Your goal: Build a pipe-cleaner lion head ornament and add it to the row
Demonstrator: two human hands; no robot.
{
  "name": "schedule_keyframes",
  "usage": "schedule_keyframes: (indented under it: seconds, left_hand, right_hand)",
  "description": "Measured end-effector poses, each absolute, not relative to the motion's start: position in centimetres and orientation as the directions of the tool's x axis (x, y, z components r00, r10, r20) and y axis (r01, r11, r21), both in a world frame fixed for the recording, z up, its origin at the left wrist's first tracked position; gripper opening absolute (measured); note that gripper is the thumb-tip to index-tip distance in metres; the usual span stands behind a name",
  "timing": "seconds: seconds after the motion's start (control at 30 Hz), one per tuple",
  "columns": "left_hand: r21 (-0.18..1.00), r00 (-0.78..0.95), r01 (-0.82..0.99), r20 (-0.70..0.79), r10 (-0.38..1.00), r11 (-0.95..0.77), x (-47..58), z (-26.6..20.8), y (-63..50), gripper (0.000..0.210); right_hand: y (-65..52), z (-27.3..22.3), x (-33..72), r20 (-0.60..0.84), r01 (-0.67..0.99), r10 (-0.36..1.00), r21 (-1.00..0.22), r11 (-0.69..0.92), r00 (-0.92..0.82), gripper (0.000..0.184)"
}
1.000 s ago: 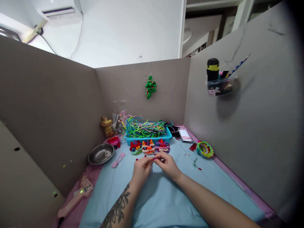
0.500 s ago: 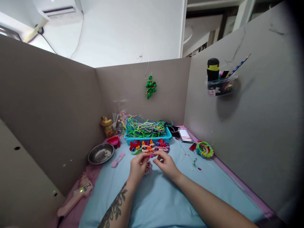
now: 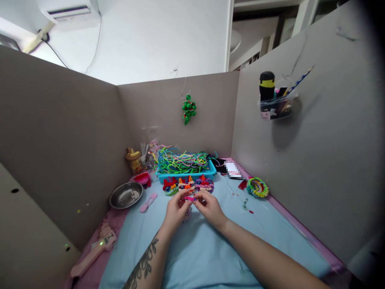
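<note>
A small bright-pink pipe cleaner piece [image 3: 190, 198] spans the fingertips of both hands above the blue cloth. My left hand [image 3: 176, 208] pinches its left end between thumb and forefinger. At the other end, my right hand [image 3: 212, 210] closes thumb and fingertips on it. Below my left fingers lies a pale pink-and-white fuzzy piece [image 3: 187, 216], partly covered by that hand. Just beyond my fingers stand three colourful pipe cleaner figures: a red one [image 3: 170, 186], an orange-and-cream one [image 3: 187, 184] and a purple-and-pink one [image 3: 205, 184].
Behind the figures is a blue basket [image 3: 186, 176] heaped with pipe cleaners. On the left are a metal bowl [image 3: 120, 197] with white bits, a pink clip-like piece [image 3: 148, 202] and a pink glue gun [image 3: 94, 253]. A green-yellow coil [image 3: 258, 187] and a phone [image 3: 233, 170] are right.
My right fingers have come together with the left ones on the pink piece, which now shows more between them. The view has shifted slightly.
</note>
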State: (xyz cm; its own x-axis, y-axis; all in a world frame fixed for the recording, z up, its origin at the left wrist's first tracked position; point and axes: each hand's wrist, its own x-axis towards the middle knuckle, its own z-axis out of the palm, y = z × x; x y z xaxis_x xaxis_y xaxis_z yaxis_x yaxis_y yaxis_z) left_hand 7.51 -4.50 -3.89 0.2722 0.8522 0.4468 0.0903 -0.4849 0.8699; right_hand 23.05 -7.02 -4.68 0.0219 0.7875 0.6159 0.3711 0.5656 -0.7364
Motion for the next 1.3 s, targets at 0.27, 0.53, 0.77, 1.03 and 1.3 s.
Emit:
schedule_keyframes:
  seconds: [0.27, 0.53, 0.77, 1.03, 1.3]
  left_hand:
    - [0.952, 0.212, 0.009, 0.299, 0.931, -0.307, 7.44, -3.76, -4.23, 0.021]
    - [0.927, 0.239, 0.077, 0.340, 0.910, -0.366, 7.44, -4.03, -4.09, 0.017]
    - [0.883, 0.219, 0.167, 0.401, 0.890, -0.439, 7.33, -3.61, -4.31, 0.012]
    - [0.849, 0.249, 0.219, 0.429, 0.868, -0.482, 7.33, -3.90, -4.24, 0.010]
    - [0.829, 0.264, 0.243, 0.444, 0.856, -0.504, 7.21, -4.13, -4.25, 0.012]
  right_hand:
    - [-7.14, -4.72, 23.02, 0.592, 0.329, 0.805, -0.767, 0.552, 0.029, 0.016]
    - [-6.58, -4.81, 23.02, 0.402, 0.169, 0.913, -0.906, 0.387, 0.067, 0.018]
    - [-6.24, -5.15, 22.63, 0.137, -0.178, 0.990, -0.976, 0.128, -0.037, 0.022]
    - [-6.35, -4.87, 22.50, 0.064, -0.263, 0.995, -0.964, 0.040, -0.082, 0.021]
    - [-6.33, -5.03, 22.56, 0.060, -0.265, 0.993, -0.964, 0.032, -0.098, 0.020]
